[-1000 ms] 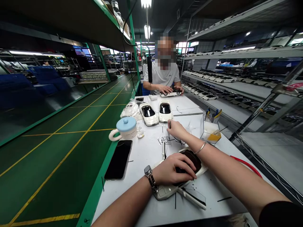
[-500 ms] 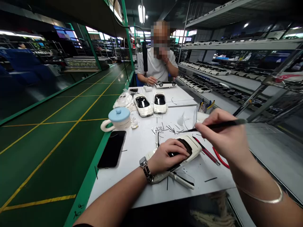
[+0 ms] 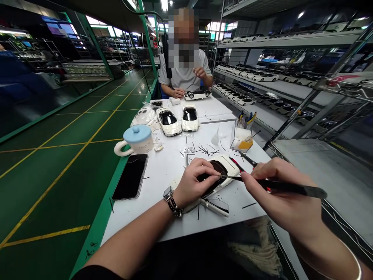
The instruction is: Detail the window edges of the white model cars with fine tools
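Right now, the white model car [image 3: 230, 165] lies slantwise on the table [image 3: 166, 165], directly under your left hand [image 3: 196, 182]. That hand covers much of the car's middle, its palm side down, with dark glass showing beside the fingers. Your left grip is narrow: thumb and forefinger come close together above the car, and you cannot tell from this view whether anything small sits between them.

Your right hand [image 3: 284, 194] is closed around a slim dark tool [image 3: 305, 189], held well to the right of the car. Its thin tip reaches across the car's far end to just beside your left fingertips, so the car lies below and to the left of your right grip.

On your side of the car, a door [image 3: 217, 207] stands swung out over the table. Beyond the car, dark strips [image 3: 205, 149] lie scattered, and two more white cars [image 3: 179, 121] sit farther off, near each other.
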Demonstrator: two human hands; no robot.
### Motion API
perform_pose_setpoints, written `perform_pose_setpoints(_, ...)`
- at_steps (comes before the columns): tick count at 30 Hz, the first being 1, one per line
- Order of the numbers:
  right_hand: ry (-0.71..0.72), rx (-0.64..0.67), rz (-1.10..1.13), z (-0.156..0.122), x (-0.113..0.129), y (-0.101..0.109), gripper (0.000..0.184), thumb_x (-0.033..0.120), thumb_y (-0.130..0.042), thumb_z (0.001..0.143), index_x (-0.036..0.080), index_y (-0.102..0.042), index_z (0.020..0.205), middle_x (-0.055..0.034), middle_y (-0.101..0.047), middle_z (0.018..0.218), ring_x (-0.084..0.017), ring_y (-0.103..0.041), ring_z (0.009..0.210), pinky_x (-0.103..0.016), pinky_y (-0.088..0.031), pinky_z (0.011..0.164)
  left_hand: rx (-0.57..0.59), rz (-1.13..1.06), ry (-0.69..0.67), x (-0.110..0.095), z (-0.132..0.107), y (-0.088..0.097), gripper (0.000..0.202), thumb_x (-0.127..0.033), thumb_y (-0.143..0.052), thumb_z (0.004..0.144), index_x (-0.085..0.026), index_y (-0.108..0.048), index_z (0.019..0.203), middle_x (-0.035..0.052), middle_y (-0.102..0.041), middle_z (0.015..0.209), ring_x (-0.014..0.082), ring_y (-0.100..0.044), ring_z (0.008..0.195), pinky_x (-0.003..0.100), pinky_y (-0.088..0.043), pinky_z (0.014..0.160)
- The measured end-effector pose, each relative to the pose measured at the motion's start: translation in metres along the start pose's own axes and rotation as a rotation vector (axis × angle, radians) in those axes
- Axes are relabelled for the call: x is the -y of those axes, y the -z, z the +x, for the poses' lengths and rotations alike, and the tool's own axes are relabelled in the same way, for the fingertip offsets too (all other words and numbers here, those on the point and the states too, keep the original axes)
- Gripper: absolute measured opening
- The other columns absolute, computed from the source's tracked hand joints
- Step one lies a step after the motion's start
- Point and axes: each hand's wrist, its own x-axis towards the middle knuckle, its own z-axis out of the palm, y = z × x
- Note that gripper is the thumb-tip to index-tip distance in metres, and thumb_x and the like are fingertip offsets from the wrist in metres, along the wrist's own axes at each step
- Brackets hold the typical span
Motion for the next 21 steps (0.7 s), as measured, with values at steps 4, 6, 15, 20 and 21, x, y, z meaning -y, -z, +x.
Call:
perform_pose_setpoints(4, 0.001, -0.001, -0.01, -0.001, 0.0, -0.003, 0.019, 0.013, -0.066, 0.08, 0.019, -0.051, 0.069, 0.0039, -0.053, 0.063, -0.008, -0.048, 0.053, -0.023, -0.035, 0.046, -0.019, -0.012, 0.013, 0.002, -0.001, -0.001, 0.005, -0.023, -0.068, 0.08, -0.019, -0.071, 0.079, 0.0049, -0.065, 0.079, 0.0169, -0.059, 0.08, 0.034, -0.049, 0.077)
perform_pose_setpoints(6, 0.0, -0.004, -0.026, -0.002, -0.001, -0.003, 0.019, 0.013, -0.066, 0.08, 0.019, -0.052, 0.07, 0.0038, -0.054, 0.064, -0.008, -0.047, 0.052, -0.023, -0.035, 0.046, -0.014, -0.063, 0.035, 0.003, -0.001, -0.002, 0.005, -0.022, -0.067, 0.08, -0.018, -0.07, 0.079, 0.0053, -0.067, 0.081, 0.0173, -0.061, 0.083, 0.034, -0.05, 0.079)
perform_pose_setpoints(15, -0.016, -0.036, -0.039, -0.006, -0.002, 0.0, 0.019, 0.014, -0.067, 0.08, 0.02, -0.051, 0.07, 0.0036, -0.054, 0.064, -0.011, -0.056, 0.06, -0.024, -0.04, 0.055, -0.015, -0.171, 0.163, 0.006, -0.007, -0.007, 0.028, -0.024, -0.066, 0.083, -0.017, -0.059, 0.109, 0.0044, -0.068, 0.084, 0.0161, -0.065, 0.082, 0.032, -0.052, 0.081)
perform_pose_setpoints(20, -0.023, -0.035, -0.049, -0.005, -0.003, -0.004, 0.02, 0.014, -0.067, 0.08, 0.019, -0.051, 0.068, 0.0033, -0.055, 0.064, -0.009, -0.05, 0.054, -0.025, -0.037, 0.049, -0.078, -0.193, 0.062, 0.006, -0.01, -0.012, 0.044, -0.019, -0.065, 0.083, -0.019, -0.039, 0.119, 0.001, -0.068, 0.08, 0.0155, -0.066, 0.082, 0.035, -0.05, 0.087)
perform_pose_setpoints(21, -0.029, -0.038, -0.048, -0.005, -0.003, -0.004, 0.02, 0.014, -0.067, 0.08, 0.019, -0.051, 0.068, 0.0032, -0.055, 0.064, -0.009, -0.049, 0.053, -0.025, -0.036, 0.048, -0.086, -0.189, 0.048, 0.006, -0.011, -0.013, 0.044, -0.019, -0.065, 0.083, -0.019, -0.039, 0.118, 0.0006, -0.067, 0.079, 0.0156, -0.066, 0.082, 0.035, -0.05, 0.087)
